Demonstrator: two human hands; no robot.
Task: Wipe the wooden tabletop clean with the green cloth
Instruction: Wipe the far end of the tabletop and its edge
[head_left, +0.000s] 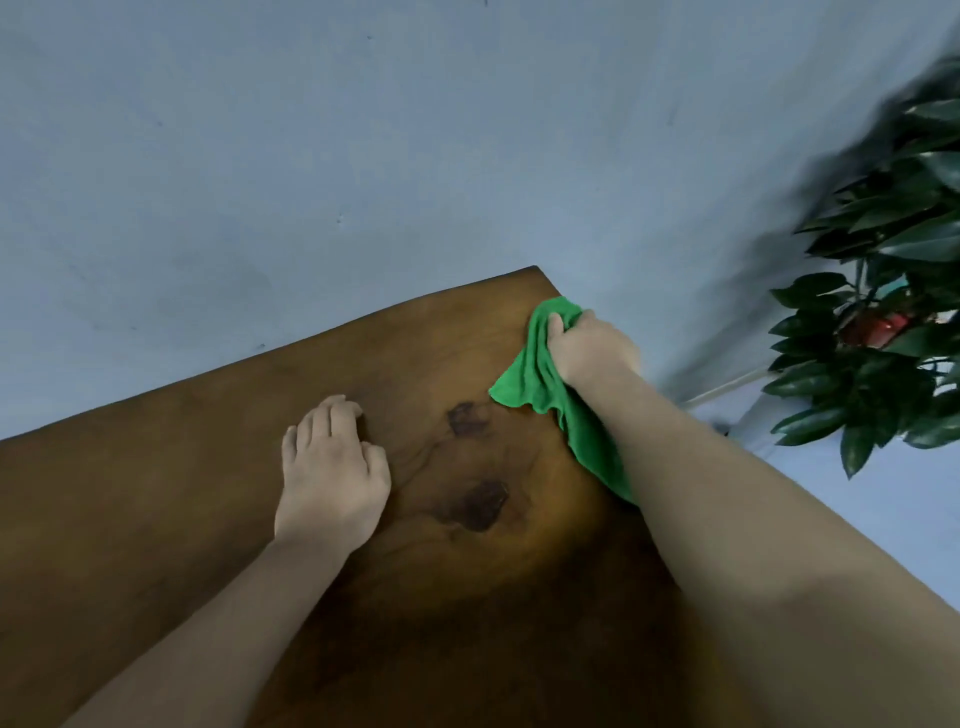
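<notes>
The brown wooden tabletop (156, 493) fills the lower left of the head view, with its far right corner near the wall. My right hand (589, 345) grips the bunched green cloth (530, 374) and presses it on the wood close to that corner; part of the cloth trails back under my forearm. My left hand (332, 473) rests palm down on the table's middle, fingers slightly curled, holding nothing. Two dark knot-like marks (480, 504) show in the wood between my hands.
A blue-grey wall (311, 156) stands right behind the table's far edge. A leafy green plant (878, 322) in a red pot (875, 328) stands to the right, beyond the table's right edge, above a pale floor.
</notes>
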